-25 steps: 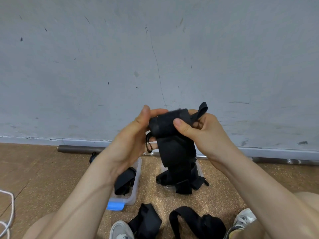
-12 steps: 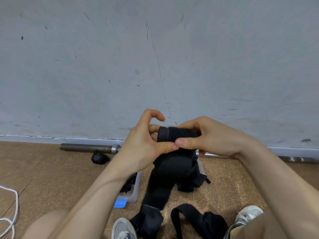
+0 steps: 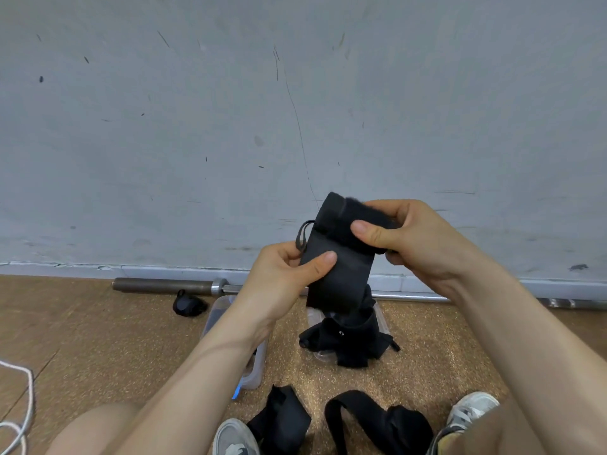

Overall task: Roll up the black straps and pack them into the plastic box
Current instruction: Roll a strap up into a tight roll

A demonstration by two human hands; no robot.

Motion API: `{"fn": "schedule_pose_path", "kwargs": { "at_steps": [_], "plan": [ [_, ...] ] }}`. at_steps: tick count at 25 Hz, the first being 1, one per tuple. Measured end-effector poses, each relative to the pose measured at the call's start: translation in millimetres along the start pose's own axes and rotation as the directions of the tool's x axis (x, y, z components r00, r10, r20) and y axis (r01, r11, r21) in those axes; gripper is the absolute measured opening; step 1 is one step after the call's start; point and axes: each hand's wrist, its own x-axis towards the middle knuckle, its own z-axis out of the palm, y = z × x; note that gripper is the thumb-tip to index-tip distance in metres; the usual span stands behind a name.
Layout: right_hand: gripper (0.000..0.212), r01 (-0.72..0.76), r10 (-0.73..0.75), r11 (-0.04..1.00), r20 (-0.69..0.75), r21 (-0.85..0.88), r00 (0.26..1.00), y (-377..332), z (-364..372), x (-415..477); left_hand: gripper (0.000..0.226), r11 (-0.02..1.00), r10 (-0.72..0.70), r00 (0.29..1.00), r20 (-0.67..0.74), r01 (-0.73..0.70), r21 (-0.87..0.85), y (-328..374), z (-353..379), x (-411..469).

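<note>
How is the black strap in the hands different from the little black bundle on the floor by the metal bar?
The held strap is up in the air, gripped by the left hand and right hand; the small bundle lies untouched on the floor. The held strap has a flat length hanging loose; the small bundle looks balled up. Both are black.

Single view, head-worn, wide-angle. Faces forward and somewhat down: scuffed grey wall (image 3: pixel 197 126) straight ahead fills upper half, brown speckled floor (image 3: pixel 98 339) below. Left hand (image 3: pixel 285 277) and right hand (image 3: pixel 423 241) close to lens, centre frame, gripping black fabric strap (image 3: pixel 345 280). Forearms run in from bottom corners. Grey sneakers (image 3: pixel 235 438) at bottom edge, directly beneath camera.
</note>
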Motion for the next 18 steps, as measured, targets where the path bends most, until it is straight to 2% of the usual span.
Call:
{"fn": "schedule_pose_path", "kwargs": {
  "at_steps": [1,3,5,6,7,8,10,11,12,14,15,16,17,18],
  "plan": [
    [0.027,0.037,-0.039,0.999,-0.054,-0.031,0.998,2.0,4.4,0.1,0.012,1.000,-0.011,1.000,-0.013,0.011,-0.002,-1.1,0.7,1.0],
    [0.036,0.136,-0.182,0.958,-0.168,-0.252,0.969,10.2,14.8,2.5,0.014,1.000,-0.030,0.999,-0.021,0.030,0.007,-3.6,3.0,2.7],
    [0.042,0.219,-0.353,0.829,-0.177,-0.515,0.918,16.7,24.7,1.9,0.016,0.998,-0.060,0.998,-0.012,0.060,0.004,-5.9,6.2,1.6],
    [0.044,0.261,-0.419,0.767,-0.150,-0.586,0.896,19.7,27.9,2.1,0.016,0.997,-0.076,0.997,0.001,0.076,-0.007,-5.9,5.4,0.3],
    [0.044,0.293,-0.460,0.737,-0.135,-0.609,0.878,20.8,29.7,1.9,0.016,0.996,-0.087,0.996,0.031,0.087,-0.018,-5.5,2.9,-1.1],
    [0.044,0.308,-0.471,0.750,-0.146,-0.586,0.870,20.0,28.9,2.1,0.017,0.997,-0.077,0.994,0.075,0.077,-0.001,-5.1,-0.6,-2.4],
    [0.041,0.310,-0.411,0.871,-0.219,-0.381,0.885,14.0,25.2,3.5,0.027,0.982,0.009,0.991,0.136,-0.034,0.185,-3.0,-8.0,-4.0],
    [0.042,0.307,-0.379,0.909,-0.249,-0.283,0.891,13.9,23.8,5.7,0.030,0.941,0.055,0.988,0.142,-0.099,0.324,-2.8,-9.6,-4.2],
    [0.042,0.308,-0.380,0.912,-0.271,-0.272,0.885,16.8,24.0,8.3,0.031,0.865,0.107,0.985,0.132,-0.158,0.475,-4.5,-9.5,-3.7],
    [0.040,0.316,-0.473,0.830,-0.278,-0.460,0.836,27.3,27.6,12.8,0.028,0.633,0.177,0.976,0.124,-0.209,0.746,-4.8,-4.2,-7.0],
    [0.040,0.327,-0.544,0.753,-0.261,-0.571,0.798,33.2,30.8,15.1,0.027,0.578,0.160,0.979,0.130,-0.200,0.791,-4.0,-1.2,-9.1],
    [0.041,0.335,-0.601,0.687,-0.243,-0.645,0.762,39.8,33.5,17.7,0.024,0.660,0.111,0.984,0.136,-0.176,0.731,-4.5,-0.5,-10.5],
    [0.041,0.339,-0.634,0.648,-0.236,-0.682,0.736,45.4,35.9,20.0,0.021,0.823,0.028,0.989,0.146,-0.106,0.558,-4.3,-0.9,-11.1],
    [0.041,0.349,-0.661,0.625,-0.236,-0.698,0.712,49.0,37.8,21.9,0.020,0.940,-0.062,0.980,0.192,-0.007,0.341,-1.9,-1.1,-13.2]
  ]
}}
